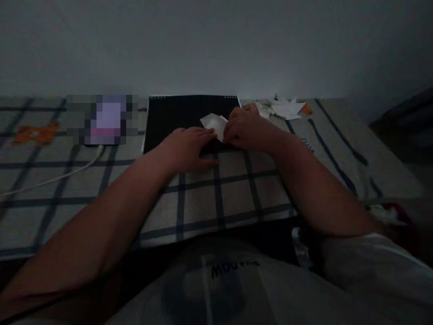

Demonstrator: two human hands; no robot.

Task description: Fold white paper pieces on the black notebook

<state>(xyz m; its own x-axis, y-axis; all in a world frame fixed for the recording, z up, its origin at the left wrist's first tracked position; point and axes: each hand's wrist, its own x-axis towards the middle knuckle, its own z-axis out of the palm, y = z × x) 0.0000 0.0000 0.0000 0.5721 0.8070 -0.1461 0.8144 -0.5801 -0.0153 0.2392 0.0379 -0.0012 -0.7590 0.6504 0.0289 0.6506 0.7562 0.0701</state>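
Note:
A small white folded paper (214,123) lies on a black board (176,118) that rests on the checked bed sheet. My right hand (244,127) grips the paper's right edge with closed fingers. My left hand (188,148) lies flat with its fingers spread on the board's near edge, fingertips touching the paper's lower left side. The room is dim.
Several white paper pieces (283,108) lie at the back right near the wall, next to an orange scrap (306,109). A white cable (67,174) runs across the sheet (237,189) at the left, toward a blurred-out patch (103,119). The bed edge drops off at the right.

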